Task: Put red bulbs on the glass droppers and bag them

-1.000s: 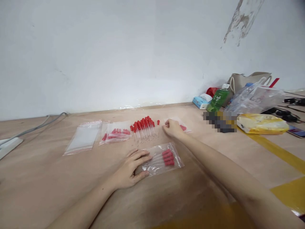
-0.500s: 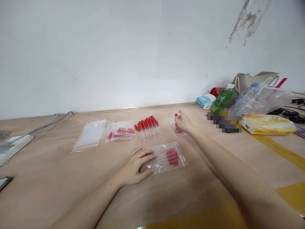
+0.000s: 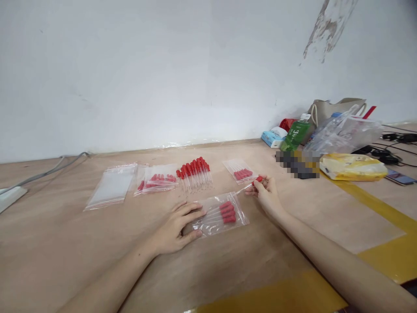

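My right hand (image 3: 269, 198) pinches a glass dropper with a red rubber bulb (image 3: 259, 178). The tube slants down and left, its tip close to the mouth of a clear zip bag (image 3: 211, 221). Several red-bulbed droppers (image 3: 228, 213) lie inside that bag, bulbs to the right. At the bag's left end, my left hand (image 3: 179, 226) rests with fingers spread, touching the plastic. Behind them is a pile of loose red-bulbed droppers (image 3: 194, 169). A filled bag of droppers (image 3: 241, 171) lies to the right of the pile.
Left of the pile are stacked filled bags (image 3: 159, 179) and flat unfilled zip bags (image 3: 112, 187). A green bottle (image 3: 296, 134), a tissue box (image 3: 273, 138), a yellow packet (image 3: 353, 167), a plastic bag (image 3: 348, 134) and a phone (image 3: 400, 177) stand or lie at the right.
My right hand has come nearer and down from the back, now with a dropper tilted toward the bag. My left hand stays on the bag. The view has shifted slightly right.
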Motion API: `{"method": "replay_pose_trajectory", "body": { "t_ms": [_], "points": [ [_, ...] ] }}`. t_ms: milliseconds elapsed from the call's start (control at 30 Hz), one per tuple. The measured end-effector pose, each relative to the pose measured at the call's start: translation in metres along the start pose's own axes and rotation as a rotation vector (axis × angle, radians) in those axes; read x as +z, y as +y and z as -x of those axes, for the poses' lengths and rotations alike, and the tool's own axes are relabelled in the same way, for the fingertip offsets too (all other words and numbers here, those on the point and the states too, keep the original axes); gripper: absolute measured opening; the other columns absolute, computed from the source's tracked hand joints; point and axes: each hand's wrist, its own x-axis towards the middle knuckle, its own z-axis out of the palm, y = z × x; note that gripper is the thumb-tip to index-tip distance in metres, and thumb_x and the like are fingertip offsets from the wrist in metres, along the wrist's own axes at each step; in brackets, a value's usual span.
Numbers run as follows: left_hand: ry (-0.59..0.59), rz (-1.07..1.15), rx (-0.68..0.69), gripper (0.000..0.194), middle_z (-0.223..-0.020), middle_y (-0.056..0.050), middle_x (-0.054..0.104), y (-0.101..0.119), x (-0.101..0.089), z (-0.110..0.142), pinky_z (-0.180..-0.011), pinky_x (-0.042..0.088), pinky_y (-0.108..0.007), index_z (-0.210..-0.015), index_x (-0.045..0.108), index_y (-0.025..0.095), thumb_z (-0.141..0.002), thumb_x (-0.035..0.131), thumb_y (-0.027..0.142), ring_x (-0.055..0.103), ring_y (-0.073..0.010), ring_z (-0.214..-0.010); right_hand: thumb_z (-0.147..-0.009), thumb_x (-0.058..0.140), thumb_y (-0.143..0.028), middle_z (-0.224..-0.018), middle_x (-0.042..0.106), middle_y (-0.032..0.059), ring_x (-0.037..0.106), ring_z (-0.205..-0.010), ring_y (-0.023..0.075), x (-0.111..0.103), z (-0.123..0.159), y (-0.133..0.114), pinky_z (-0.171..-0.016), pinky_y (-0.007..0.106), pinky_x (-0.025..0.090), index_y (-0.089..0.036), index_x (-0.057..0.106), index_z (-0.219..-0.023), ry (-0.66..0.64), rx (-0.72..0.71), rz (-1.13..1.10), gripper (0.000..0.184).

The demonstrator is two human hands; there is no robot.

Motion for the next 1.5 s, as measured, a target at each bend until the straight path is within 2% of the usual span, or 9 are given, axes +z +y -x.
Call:
{"method": "replay_pose_trajectory", "body": {
  "t_ms": [267, 400, 533, 667, 800, 1133, 1233, 1400, 1500],
  "points": [
    [0.01, -0.013, -0.004, 0.045, -0.132, -0.005, 0.041, 0.0, 0.001, 0.001, -0.104, 0.024, -0.046, -0.126, 0.041, 0.029, -0.083, 0.046, 0.041, 0.037, -0.0228, -0.121, -0.069, 0.059, -0.042, -0.071, 0.049, -0.0065, 0.056, -0.054, 0.0108, -0.003, 0.015, 0.001, -0.053, 0.028, 0.051, -0.026, 0.032, -0.088, -0.147, -0.022, 0.035, 0.037],
    [0.007, -0.015, -0.006, 0.046, -0.132, -0.005, 0.041, 0.0, 0.001, 0.001, -0.104, 0.024, -0.045, -0.127, 0.04, 0.028, -0.083, 0.045, 0.041, 0.038, -0.0229, -0.12, -0.062, 0.065, -0.042, -0.068, 0.051, -0.0079, 0.057, -0.055, 0.0102, -0.005, 0.016, -0.003, -0.057, 0.028, 0.05, -0.024, 0.035, -0.084, -0.131, 0.061, -0.006, 0.042],
    [0.014, -0.01, -0.016, 0.051, -0.131, -0.005, 0.042, 0.002, 0.0, 0.001, -0.104, 0.025, -0.045, -0.131, 0.034, 0.025, -0.083, 0.045, 0.041, 0.038, -0.0224, -0.12, -0.058, 0.07, -0.04, -0.065, 0.056, -0.0049, 0.057, -0.059, 0.0103, -0.007, 0.014, -0.002, -0.06, 0.026, 0.047, -0.021, 0.041, -0.079, -0.287, 0.166, 0.125, 0.041],
    [0.022, -0.016, -0.023, 0.054, -0.132, -0.005, 0.042, 0.004, -0.001, 0.001, -0.103, 0.025, -0.045, -0.133, 0.029, 0.025, -0.084, 0.044, 0.042, 0.037, -0.0227, -0.12, -0.06, 0.069, -0.039, -0.068, 0.059, -0.0007, 0.053, -0.059, 0.0105, -0.01, 0.013, 0.004, -0.056, 0.024, 0.043, -0.018, 0.049, -0.075, -0.453, 0.035, 0.356, 0.032],
    [0.015, -0.018, -0.033, 0.054, -0.132, -0.005, 0.042, 0.005, -0.002, 0.0, -0.103, 0.025, -0.045, -0.133, 0.029, 0.025, -0.084, 0.044, 0.041, 0.037, -0.0226, -0.12, -0.064, 0.066, -0.038, -0.069, 0.06, 0.0009, 0.052, -0.061, 0.0126, -0.006, 0.012, 0.009, -0.057, 0.026, 0.042, -0.018, 0.056, -0.074, -0.444, -0.099, 0.53, 0.025],
    [0.028, -0.019, -0.029, 0.054, -0.131, -0.005, 0.042, 0.005, -0.001, 0.0, -0.103, 0.026, -0.043, -0.133, 0.03, 0.024, -0.084, 0.045, 0.04, 0.037, -0.0221, -0.12, -0.075, 0.053, -0.031, -0.094, 0.06, 0.0061, 0.053, -0.091, 0.0194, 0.014, 0.013, 0.008, -0.083, 0.036, 0.04, -0.02, 0.067, -0.083, -0.567, -0.351, 0.649, 0.019],
    [0.032, -0.017, -0.029, 0.053, -0.132, -0.005, 0.042, 0.006, -0.001, 0.0, -0.103, 0.026, -0.043, -0.133, 0.029, 0.024, -0.084, 0.044, 0.04, 0.037, -0.0219, -0.12, -0.078, 0.049, -0.034, -0.095, 0.06, 0.0058, 0.054, -0.091, 0.0187, 0.011, 0.011, 0.005, -0.083, 0.034, 0.041, -0.02, 0.065, -0.088, -0.642, -0.242, 0.567, 0.024],
    [0.032, -0.014, -0.034, 0.053, -0.131, -0.006, 0.042, 0.004, 0.0, 0.0, -0.104, 0.025, -0.043, -0.132, 0.031, 0.024, -0.083, 0.045, 0.041, 0.038, -0.0219, -0.12, -0.076, 0.05, -0.047, -0.068, 0.059, 0.0004, 0.053, -0.058, 0.012, 0.011, 0.01, 0.001, -0.056, 0.026, 0.044, -0.016, 0.058, -0.092, -0.515, 0.035, 0.445, 0.035],
    [0.035, -0.004, -0.044, 0.053, -0.132, -0.006, 0.042, 0.003, 0.0, 0.0, -0.103, 0.026, -0.044, -0.132, 0.032, 0.024, -0.083, 0.045, 0.041, 0.038, -0.0225, -0.12, -0.067, 0.061, -0.048, -0.063, 0.059, 0.0008, 0.054, -0.059, 0.0142, 0.014, 0.012, 0.002, -0.054, 0.025, 0.042, -0.016, 0.061, -0.08, -0.626, 0.094, 0.457, 0.035]
  ]
}}
